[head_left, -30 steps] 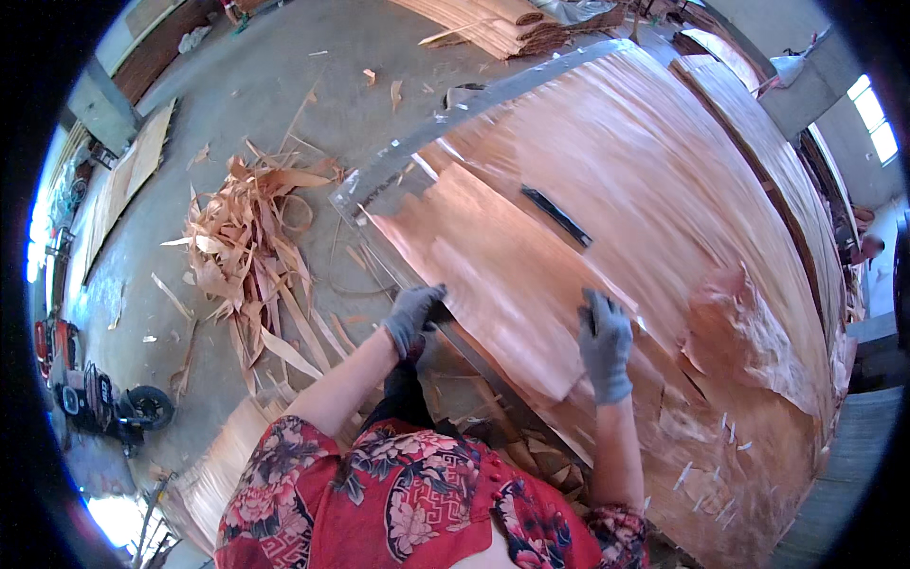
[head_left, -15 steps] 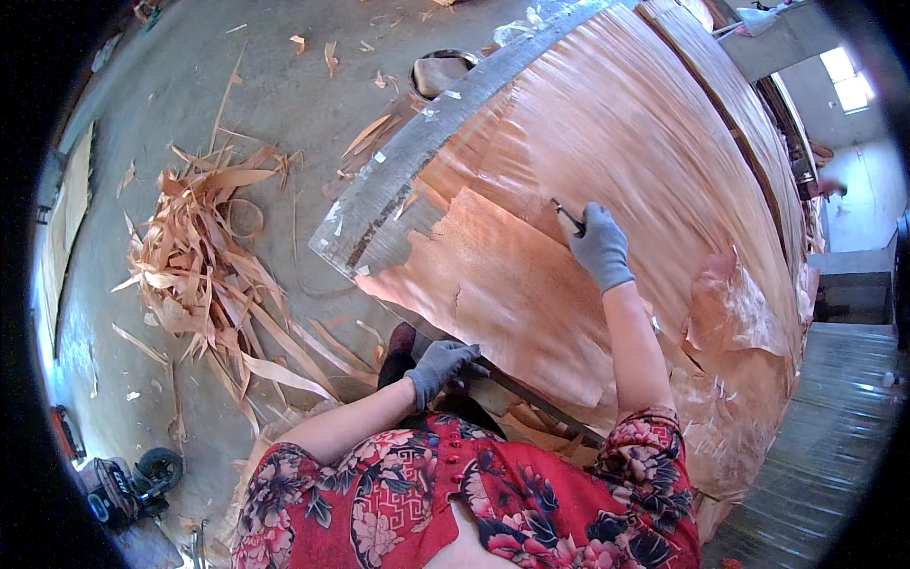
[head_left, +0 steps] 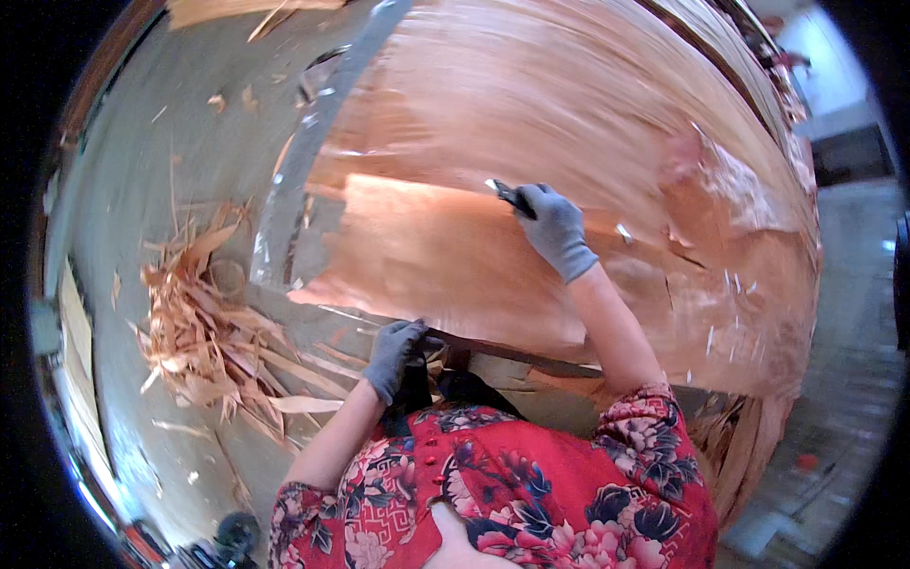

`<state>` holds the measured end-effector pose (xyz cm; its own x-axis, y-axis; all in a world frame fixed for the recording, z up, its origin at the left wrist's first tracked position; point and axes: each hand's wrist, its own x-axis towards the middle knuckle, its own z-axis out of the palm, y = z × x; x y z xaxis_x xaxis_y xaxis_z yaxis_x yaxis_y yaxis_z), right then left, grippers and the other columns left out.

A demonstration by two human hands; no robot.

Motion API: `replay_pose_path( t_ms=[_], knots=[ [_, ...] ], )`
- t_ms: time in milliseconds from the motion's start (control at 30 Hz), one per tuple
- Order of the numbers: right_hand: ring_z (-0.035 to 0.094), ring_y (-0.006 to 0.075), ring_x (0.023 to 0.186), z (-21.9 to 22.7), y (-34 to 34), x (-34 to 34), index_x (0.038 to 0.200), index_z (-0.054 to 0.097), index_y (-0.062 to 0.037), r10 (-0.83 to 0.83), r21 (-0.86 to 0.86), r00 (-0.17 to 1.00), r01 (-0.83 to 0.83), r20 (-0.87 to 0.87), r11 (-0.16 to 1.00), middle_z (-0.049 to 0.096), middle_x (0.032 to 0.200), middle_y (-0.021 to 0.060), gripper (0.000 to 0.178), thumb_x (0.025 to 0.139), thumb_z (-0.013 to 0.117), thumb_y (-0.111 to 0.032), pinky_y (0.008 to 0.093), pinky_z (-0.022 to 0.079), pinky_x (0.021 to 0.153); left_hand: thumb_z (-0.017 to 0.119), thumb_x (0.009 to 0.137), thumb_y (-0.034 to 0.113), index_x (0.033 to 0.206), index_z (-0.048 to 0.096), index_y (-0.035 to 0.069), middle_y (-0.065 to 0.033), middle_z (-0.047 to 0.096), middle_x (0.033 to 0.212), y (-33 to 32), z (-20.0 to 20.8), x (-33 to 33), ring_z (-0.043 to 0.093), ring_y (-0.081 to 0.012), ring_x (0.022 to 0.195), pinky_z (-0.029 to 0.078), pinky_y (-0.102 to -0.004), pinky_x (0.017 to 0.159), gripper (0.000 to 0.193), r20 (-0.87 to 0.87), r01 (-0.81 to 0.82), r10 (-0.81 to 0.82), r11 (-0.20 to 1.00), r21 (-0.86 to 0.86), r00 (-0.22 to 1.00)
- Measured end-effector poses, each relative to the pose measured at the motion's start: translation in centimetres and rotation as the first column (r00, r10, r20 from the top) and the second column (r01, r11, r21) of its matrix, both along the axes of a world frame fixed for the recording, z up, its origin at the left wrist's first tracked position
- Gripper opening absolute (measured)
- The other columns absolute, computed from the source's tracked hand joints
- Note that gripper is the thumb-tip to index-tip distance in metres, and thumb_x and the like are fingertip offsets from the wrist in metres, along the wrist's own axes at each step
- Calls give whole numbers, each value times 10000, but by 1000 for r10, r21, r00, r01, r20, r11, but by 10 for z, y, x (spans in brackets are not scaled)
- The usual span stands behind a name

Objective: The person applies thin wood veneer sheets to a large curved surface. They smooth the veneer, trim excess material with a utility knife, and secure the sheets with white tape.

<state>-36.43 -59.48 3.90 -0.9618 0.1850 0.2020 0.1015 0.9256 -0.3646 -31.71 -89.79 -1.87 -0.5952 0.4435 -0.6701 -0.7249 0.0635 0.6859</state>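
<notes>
Workshop floor: grey and smooth, the floor (head_left: 218,142) ran down the left, dotted with wood flakes.
Far left: a long pale board (head_left: 81,370) lay near the rim of the view.
Scrap heap: curled reddish wood strips (head_left: 194,327) sat tangled on the floor, well apart from the hands.
Table border: a grey strip (head_left: 308,152) edged the broad wood-covered surface (head_left: 531,104).
Left hand: the grey-gloved left hand (head_left: 391,360) was at the near edge, fingers curled; whether they gripped anything could not be told.
Wood sheet: a thin orange-brown sheet (head_left: 427,251) lay flat on that surface, between the hands.
Right hand: the grey-gloved right hand (head_left: 555,230) had its fingers wrapped around a black hand tool (head_left: 515,200), above the sheet's far edge.
Right side: a torn, crinkled piece (head_left: 716,190) lay beyond, white slivers (head_left: 730,284) nearer.
</notes>
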Motion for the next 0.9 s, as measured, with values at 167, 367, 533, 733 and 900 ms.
replay_pose_path(
  t_ms=[167, 367, 533, 733, 900],
  knots=[
    [610, 343, 772, 68, 8, 0, 821, 592, -102, 72, 5, 997, -71, -42, 997, 614, 808, 122, 108, 790, 607, -205, 441, 485, 619, 547, 907, 287, 1025, 630, 7, -79, 681, 880, -1, 19, -1, 651, -133, 742, 471, -212, 553, 314, -116, 3, -2, 1000, 12, 993],
    [621, 346, 740, 175, 50, -32, 828, 617, -88, 180, 142, 902, -135, -392, 981, 632, 771, 140, 171, 763, 637, -245, 428, 496, 631, 480, 925, 409, 1105, 602, 8, -77, 694, 876, 35, 87, -61, 668, -164, 829, 451, -237, 570, 456, -370, 64, -44, 997, 42, 928],
    [632, 326, 732, 223, 47, -27, 848, 638, -119, 127, 330, 827, 74, -548, 941, 643, 782, 114, 153, 757, 658, -241, 415, 501, 601, 472, 924, 426, 1128, 594, 6, -77, 695, 875, 45, 112, -83, 663, -156, 836, 426, -217, 595, 482, -391, 6, 21, 998, 69, 920],
    [567, 162, 511, 208, 39, -20, 792, 643, -99, -153, -294, 818, -21, -554, 956, 568, 585, 32, 103, 767, 675, -194, 309, 440, 484, 509, 899, 304, 1187, 581, 61, -72, 685, 964, 35, 82, -52, 654, -151, 886, 465, -261, 667, 384, -229, 36, -18, 997, 73, 973],
    [429, 90, 428, 185, 70, -24, 724, 566, -88, -394, -962, 895, -116, -208, 245, 451, 515, -14, 140, 796, 657, -165, 242, 326, 395, 516, 895, 297, 1245, 534, 38, -89, 665, 1037, 57, 80, -31, 638, -196, 952, 476, -289, 721, 436, -211, 279, -253, 955, 103, 944]
  ],
)
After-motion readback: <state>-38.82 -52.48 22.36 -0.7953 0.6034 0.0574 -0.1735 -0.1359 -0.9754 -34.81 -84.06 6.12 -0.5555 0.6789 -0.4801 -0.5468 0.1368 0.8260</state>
